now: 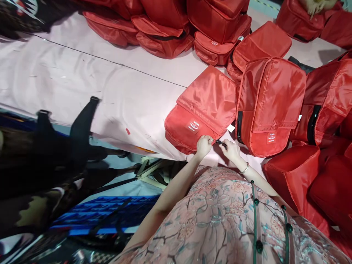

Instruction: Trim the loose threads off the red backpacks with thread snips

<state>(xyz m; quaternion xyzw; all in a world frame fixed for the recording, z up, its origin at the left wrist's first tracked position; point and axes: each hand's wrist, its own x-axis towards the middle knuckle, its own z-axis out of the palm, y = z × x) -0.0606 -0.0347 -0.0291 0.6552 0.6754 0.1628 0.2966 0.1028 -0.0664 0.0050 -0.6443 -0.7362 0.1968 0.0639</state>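
Observation:
A red fabric bag (205,106) with a zip and a white printed label lies on the pink-covered table in front of me. My left hand (204,147) is closed in a pinch at the bag's near edge, gripping a bit of its red fabric. Just to the right, my right hand (231,151) is closed around a small black tool (220,143), which looks like thread snips. The tool's tip meets the fabric by my left fingertips. A white tag (230,128) sticks out from the bag's side above my right hand.
A red backpack (272,106) stands close on the right, with more red bags (293,161) piled beyond it. Several red bags (165,33) line the table's far side (82,73). Another person's hand (316,6) rests on a bag at the top right. Black straps (85,117) overlap the left edge.

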